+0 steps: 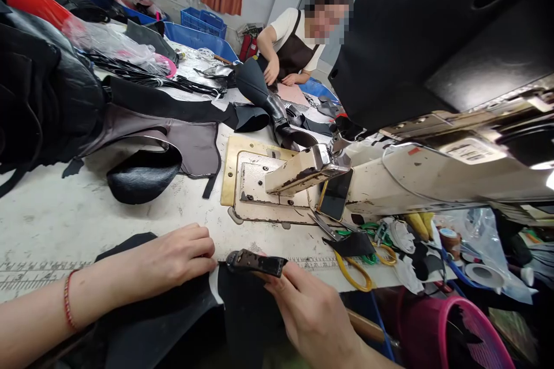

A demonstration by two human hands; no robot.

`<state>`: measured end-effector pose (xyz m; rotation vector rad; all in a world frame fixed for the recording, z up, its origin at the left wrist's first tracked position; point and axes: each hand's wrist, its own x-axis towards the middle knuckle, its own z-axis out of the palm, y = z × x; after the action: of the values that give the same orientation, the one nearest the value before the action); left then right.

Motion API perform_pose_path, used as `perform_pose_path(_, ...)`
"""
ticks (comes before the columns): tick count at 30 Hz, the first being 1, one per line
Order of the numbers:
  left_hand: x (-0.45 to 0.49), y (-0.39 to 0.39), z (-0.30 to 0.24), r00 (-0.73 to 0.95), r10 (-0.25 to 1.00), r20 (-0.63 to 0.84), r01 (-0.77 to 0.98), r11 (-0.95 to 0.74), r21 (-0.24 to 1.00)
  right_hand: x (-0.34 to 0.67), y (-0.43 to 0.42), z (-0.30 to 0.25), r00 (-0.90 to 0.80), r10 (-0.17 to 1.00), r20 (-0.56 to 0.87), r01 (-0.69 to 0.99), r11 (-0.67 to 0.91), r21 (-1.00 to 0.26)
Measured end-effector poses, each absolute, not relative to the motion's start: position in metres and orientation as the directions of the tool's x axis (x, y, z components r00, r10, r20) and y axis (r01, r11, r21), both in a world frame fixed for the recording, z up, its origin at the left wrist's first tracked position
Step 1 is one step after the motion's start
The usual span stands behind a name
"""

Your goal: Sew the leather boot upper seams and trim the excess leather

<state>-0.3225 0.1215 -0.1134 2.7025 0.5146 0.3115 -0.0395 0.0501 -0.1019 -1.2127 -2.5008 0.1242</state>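
My left hand (184,253) is closed, fingers curled over the edge of a black leather piece (151,328) at the front of the table. In my right hand (311,311) is a hammer, gripped close to its dark, worn head (255,263). A wooden handle end (366,324) sticks out behind that hand. The hammer head lies over the upper edge of the black piece, just right of my left fingertips; whether it touches cannot be made out. A pale strip (215,287) shows on the piece between both hands. Its lower part is dark and partly out of view.
A sewing machine arm (298,170) juts over the table, with a phone (335,193) beside it. Yellow-handled scissors (352,274) lie on the right. Leather parts (194,144) cover the back left. A person (298,46) works across the table. A pink basket (445,328) stands lower right.
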Motion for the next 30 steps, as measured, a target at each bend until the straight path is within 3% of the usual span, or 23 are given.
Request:
perform_pose_path(11, -0.322, 0.121, -0.113, 0.914, 0.397, 0.088, 0.333, -0.855, 0.397, -0.050, 0.058, -0.100, -0.553, 0.780, 0.293, 0.734, 0.622, -0.272)
perform_pose_path(16, -0.329, 0.125, -0.119, 0.866, 0.466, 0.179, 0.354, -0.826, 0.438, -0.050, 0.056, -0.107, -0.572, 0.769, 0.285, 0.734, 0.635, -0.240)
perform_pose_path(21, -0.334, 0.127, -0.112, 0.911, 0.389, 0.135, 0.313, -0.867, 0.389, -0.051, 0.059, -0.099, -0.574, 0.769, 0.282, 0.732, 0.636, -0.244)
perform_pose_path(25, -0.333, 0.126, -0.106, 0.908, 0.397, 0.138, 0.323, -0.869, 0.374, -0.054, 0.063, -0.091, -0.537, 0.770, 0.344, 0.720, 0.631, -0.289)
perform_pose_path(30, -0.331, 0.125, -0.107, 0.908, 0.393, 0.143, 0.321, -0.874, 0.365, -0.056, 0.065, -0.090, -0.571, 0.765, 0.298, 0.719, 0.641, -0.268)
